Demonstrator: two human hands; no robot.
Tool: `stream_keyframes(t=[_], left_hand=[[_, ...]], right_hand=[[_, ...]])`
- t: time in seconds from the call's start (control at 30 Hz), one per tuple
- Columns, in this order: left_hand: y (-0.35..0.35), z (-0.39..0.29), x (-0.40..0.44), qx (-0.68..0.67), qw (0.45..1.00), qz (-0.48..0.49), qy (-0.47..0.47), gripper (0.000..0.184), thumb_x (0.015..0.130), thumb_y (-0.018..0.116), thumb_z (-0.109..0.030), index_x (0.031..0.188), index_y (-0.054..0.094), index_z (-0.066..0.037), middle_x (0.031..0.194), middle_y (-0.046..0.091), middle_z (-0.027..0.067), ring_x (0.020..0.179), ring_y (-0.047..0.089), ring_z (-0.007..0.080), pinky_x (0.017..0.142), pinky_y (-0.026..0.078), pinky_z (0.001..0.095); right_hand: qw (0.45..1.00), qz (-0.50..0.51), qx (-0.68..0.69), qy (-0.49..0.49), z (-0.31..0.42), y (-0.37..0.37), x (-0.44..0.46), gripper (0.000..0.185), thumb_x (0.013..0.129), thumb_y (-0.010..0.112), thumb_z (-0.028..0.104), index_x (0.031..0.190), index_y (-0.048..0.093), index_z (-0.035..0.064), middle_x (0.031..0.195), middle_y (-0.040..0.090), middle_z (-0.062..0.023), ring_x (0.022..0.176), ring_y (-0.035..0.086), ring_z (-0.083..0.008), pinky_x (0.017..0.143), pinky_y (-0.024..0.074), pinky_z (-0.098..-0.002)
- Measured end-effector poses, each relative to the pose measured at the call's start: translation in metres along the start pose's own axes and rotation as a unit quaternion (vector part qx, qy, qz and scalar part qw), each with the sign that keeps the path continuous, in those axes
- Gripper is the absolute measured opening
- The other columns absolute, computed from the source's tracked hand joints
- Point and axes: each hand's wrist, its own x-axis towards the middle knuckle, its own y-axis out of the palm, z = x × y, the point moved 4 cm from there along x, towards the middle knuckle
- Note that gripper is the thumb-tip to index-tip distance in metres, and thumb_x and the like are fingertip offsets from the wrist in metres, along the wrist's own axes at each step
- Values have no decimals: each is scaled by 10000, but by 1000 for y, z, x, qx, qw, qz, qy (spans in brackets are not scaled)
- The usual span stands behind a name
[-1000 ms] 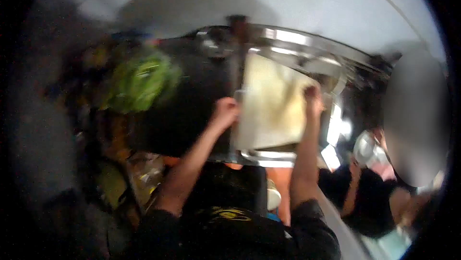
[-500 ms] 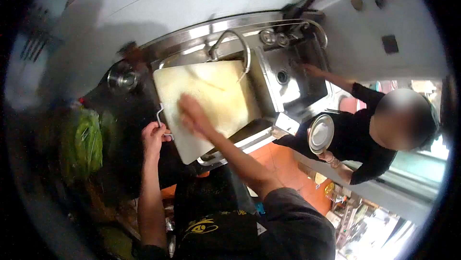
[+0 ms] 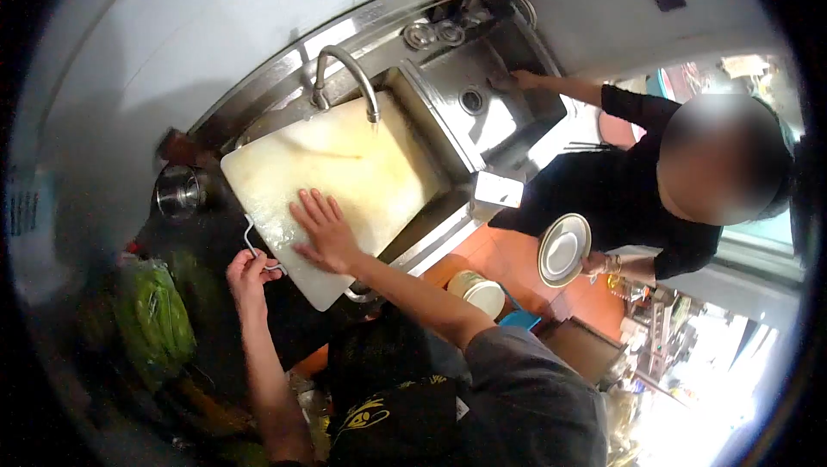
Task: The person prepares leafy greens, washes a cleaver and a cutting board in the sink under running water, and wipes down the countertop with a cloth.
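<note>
A large pale, yellowish cutting board (image 3: 345, 152) lies tilted across a steel sink basin, its near-left corner sticking out past the rim. My left hand (image 3: 250, 273) is closed around the wire handle (image 3: 251, 230) on the board's left edge. Flat on the wet board rests my right hand (image 3: 323, 234), fingers spread, holding nothing. A curved faucet (image 3: 351, 66) arches over the board's far side, and a thin stream seems to fall from its mouth.
Right of the board is a second basin (image 3: 508, 58), where a co-worker (image 3: 620, 200) reaches in with one hand and holds plates (image 3: 564, 252) in the other. Bagged green vegetables (image 3: 155, 316) and a metal pot (image 3: 179, 191) are on the left. A white bucket (image 3: 476, 295) stands on the floor.
My right hand, blurred before, now lies flat and spread on the board. My left hand keeps its grip on the handle. The whole view has shifted and turned.
</note>
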Motion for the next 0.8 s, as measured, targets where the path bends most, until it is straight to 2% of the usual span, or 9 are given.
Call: stream_keyframes(t=[0.17, 0.2, 0.33, 0.47, 0.53, 0.6, 0.67, 0.73, 0.8], left_hand=[[1, 2, -2, -13, 999, -27, -19, 107, 874, 591, -115, 853, 571, -13, 727, 620, 102, 576, 589, 168, 536, 510, 275], [1, 2, -4, -28, 999, -18, -6, 107, 874, 592, -115, 851, 571, -12, 725, 619, 100, 571, 586, 167, 536, 509, 275], [2, 3, 4, -23, 1000, -10, -16, 103, 877, 588, -112, 846, 573, -14, 726, 623, 100, 571, 585, 162, 536, 508, 273], [-1, 4, -1, 1, 999, -43, -14, 116, 883, 590, -118, 845, 577, -10, 728, 633, 101, 569, 590, 157, 536, 511, 272], [1, 6, 1, -13, 999, -45, -24, 127, 888, 588, -125, 850, 577, -5, 721, 631, 100, 568, 593, 159, 536, 512, 274], [6, -1, -2, -6, 999, -35, -35, 130, 889, 591, -127, 855, 578, -2, 721, 630, 107, 559, 594, 164, 538, 514, 272], [5, 1, 0, -9, 999, -33, -32, 129, 890, 590, -124, 861, 580, 1, 718, 631, 105, 552, 595, 164, 536, 515, 271], [-1, 11, 6, -6, 999, -34, -33, 123, 893, 589, -127, 859, 579, -9, 720, 638, 106, 549, 598, 158, 539, 520, 268], [-3, 12, 4, -9, 999, -32, -37, 114, 891, 592, -120, 860, 582, -11, 724, 641, 107, 551, 601, 156, 539, 519, 264]], right_hand=[[868, -132, -130, 461, -266, 74, -65, 643, 933, 451, 407, 1371, 342, -51, 1421, 362, -251, 1286, 390, -387, 1077, 299, -474], [778, -92, 93, 614, -241, 11, -68, 673, 943, 418, 458, 1360, 344, -65, 1413, 359, -270, 1244, 431, -408, 1045, 342, -477], [866, -81, -119, 480, -178, 63, -47, 741, 940, 402, 488, 1417, 250, -57, 1476, 246, -278, 1365, 266, -402, 1119, 221, -465], [954, -55, -11, 293, -132, 36, -44, 785, 946, 403, 471, 1462, 109, -44, 1535, 70, -245, 1434, 69, -349, 1163, 64, -426], [900, -123, -5, 419, -236, 42, -52, 734, 956, 372, 493, 1431, 239, -50, 1479, 241, -276, 1391, 227, -367, 1150, 169, -416], [785, 14, 186, 591, -266, -11, -49, 711, 963, 331, 513, 1379, 350, -64, 1386, 398, -289, 1292, 397, -402, 1078, 318, -449], [826, 22, 169, 538, -254, -19, -10, 727, 967, 312, 514, 1404, 295, -68, 1431, 337, -280, 1340, 332, -380, 1107, 273, -430], [955, -129, -50, 264, -233, 32, 43, 724, 962, 352, 492, 1430, 244, -50, 1482, 245, -266, 1385, 242, -372, 1135, 209, -425], [976, -107, 59, 180, -150, 30, 86, 728, 946, 412, 463, 1446, 217, -29, 1517, 162, -245, 1411, 157, -377, 1155, 138, -423]])
